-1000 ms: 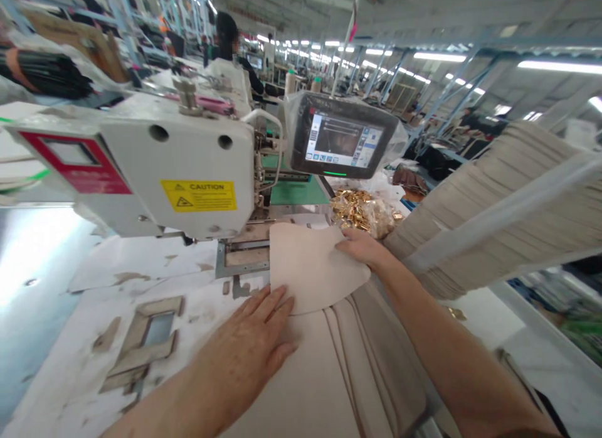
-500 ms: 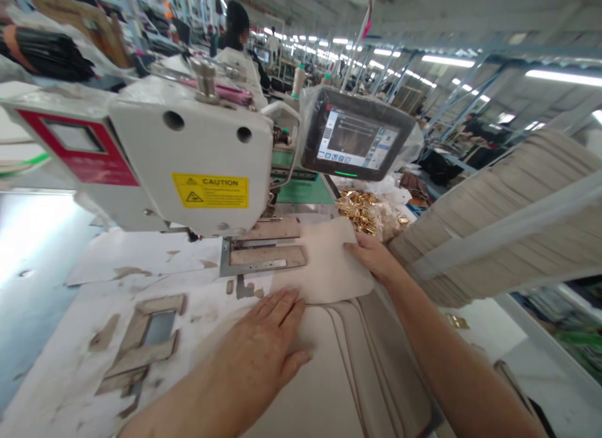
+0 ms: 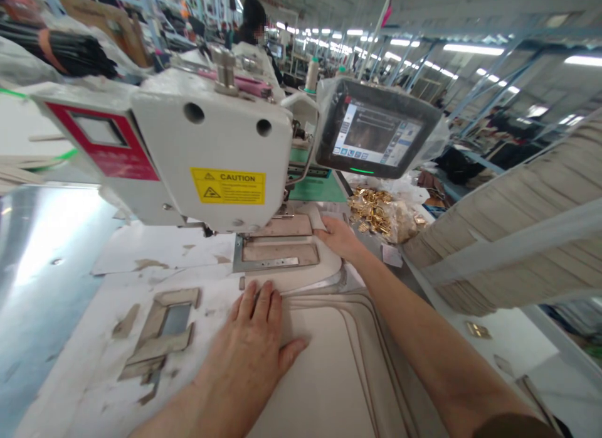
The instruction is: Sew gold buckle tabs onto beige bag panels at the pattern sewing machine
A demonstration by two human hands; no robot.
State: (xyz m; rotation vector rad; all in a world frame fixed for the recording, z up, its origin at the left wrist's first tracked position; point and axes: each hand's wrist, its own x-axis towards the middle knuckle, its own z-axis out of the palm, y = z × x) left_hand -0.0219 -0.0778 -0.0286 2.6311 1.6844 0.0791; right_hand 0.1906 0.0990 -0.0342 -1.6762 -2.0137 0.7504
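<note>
A beige leather-like panel [image 3: 329, 262] lies under the metal clamp frame [image 3: 239, 255] of a sewing machine [image 3: 169, 143]. My right hand [image 3: 339, 238] holds the panel's right edge between thumb and fingers, close beside the clamp. Flat and open, my left hand [image 3: 254, 337] has its fingertips at the panel's near edge and its thumb out over a stack of similar panels [image 3: 324, 363]. Part of the held panel is hidden beneath the clamp and its beige pads.
Left of my hand, a beige cut-out template [image 3: 157, 328] rests on the white sheet. A screen [image 3: 379, 130] stands behind the clamp. Gold metal fittings [image 3: 374, 209] lie in plastic at the back right. A large bundle of beige pieces [image 3: 512, 218] leans at right.
The beige panel has slid left and away from me under the clamp, with my right hand following its edge. My left hand has shifted slightly left, and the view has turned a little.
</note>
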